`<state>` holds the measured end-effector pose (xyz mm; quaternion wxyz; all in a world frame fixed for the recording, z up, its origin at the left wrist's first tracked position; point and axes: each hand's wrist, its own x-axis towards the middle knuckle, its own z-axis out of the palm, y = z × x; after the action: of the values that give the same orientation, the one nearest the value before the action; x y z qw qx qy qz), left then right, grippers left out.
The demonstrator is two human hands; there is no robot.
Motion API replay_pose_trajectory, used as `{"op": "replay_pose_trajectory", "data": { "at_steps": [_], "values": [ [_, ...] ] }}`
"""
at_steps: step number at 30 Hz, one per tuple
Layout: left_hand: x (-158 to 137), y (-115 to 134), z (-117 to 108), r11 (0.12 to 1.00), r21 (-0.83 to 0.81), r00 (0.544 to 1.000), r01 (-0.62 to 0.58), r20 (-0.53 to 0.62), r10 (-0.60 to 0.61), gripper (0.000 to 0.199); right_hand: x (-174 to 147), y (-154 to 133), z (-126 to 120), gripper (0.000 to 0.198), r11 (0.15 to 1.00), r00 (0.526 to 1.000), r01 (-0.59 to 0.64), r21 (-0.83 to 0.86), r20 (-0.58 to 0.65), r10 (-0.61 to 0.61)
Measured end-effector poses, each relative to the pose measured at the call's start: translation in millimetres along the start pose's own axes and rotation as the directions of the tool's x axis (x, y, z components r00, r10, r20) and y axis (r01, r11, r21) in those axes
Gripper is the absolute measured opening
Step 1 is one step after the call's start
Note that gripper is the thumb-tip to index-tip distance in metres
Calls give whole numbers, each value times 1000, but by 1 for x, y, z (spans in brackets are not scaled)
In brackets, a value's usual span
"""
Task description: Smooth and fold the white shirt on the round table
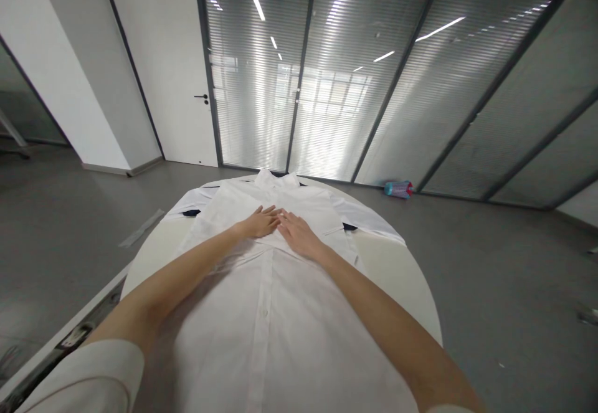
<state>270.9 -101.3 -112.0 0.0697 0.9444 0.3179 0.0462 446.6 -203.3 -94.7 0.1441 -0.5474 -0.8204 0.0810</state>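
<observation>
A white button-up shirt (275,313) lies spread front-up on a round white table (402,276), collar at the far end and sleeves out to both sides. My left hand (261,221) rests flat on the chest of the shirt, fingers together. Palm down beside it lies my right hand (299,235), its fingertips touching those of the left. Neither hand holds anything. Both bare forearms stretch over the shirt's lower half.
Grey floor surrounds the table. A pink and blue cylindrical object (398,189) lies on the floor by the glass wall with blinds. A white door (187,89) stands at the far left. A dark rail (60,344) runs along the table's near left.
</observation>
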Motion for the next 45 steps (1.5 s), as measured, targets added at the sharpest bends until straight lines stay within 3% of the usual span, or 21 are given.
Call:
{"op": "replay_pose_trajectory", "data": {
  "at_steps": [4,9,15,18,22,25,28,31,34,39,45],
  "values": [
    [-12,-11,14,1000,-6,998,0,-66,0,51,-26,18,16,71,994,991,-31,-106,123,44],
    [-36,-46,13,997,34,995,75,-72,-72,61,-83,46,2,76,981,976,-136,-140,150,157],
    [-100,-107,4,967,135,976,216,-65,-209,63,-167,77,-19,79,957,951,-273,-99,122,284],
    [-127,-123,-8,953,147,964,265,-59,-259,59,-188,88,-29,75,956,954,-291,-44,59,294],
    [-115,-102,-20,928,115,931,354,-140,-338,57,-151,69,-39,69,978,973,-209,-24,-107,205],
    [-78,-66,-20,964,83,956,251,-178,-234,59,-92,33,-32,68,999,998,-31,-35,-55,29],
    [-45,-41,-13,985,56,969,162,-197,-148,55,-42,6,-15,68,998,998,59,-36,30,-58],
    [-33,-42,-5,982,60,962,181,-220,-164,56,-21,2,4,67,998,996,45,-43,84,-42],
    [-43,-62,2,966,64,960,252,-143,-241,58,-29,17,12,65,998,995,4,-61,102,2],
    [-96,-86,3,968,111,972,224,-94,-214,59,-87,44,2,67,986,990,-98,-137,90,111],
    [-229,-62,10,966,15,942,259,-226,-249,65,-189,45,0,68,943,964,-267,-197,-35,265]
  ]
}}
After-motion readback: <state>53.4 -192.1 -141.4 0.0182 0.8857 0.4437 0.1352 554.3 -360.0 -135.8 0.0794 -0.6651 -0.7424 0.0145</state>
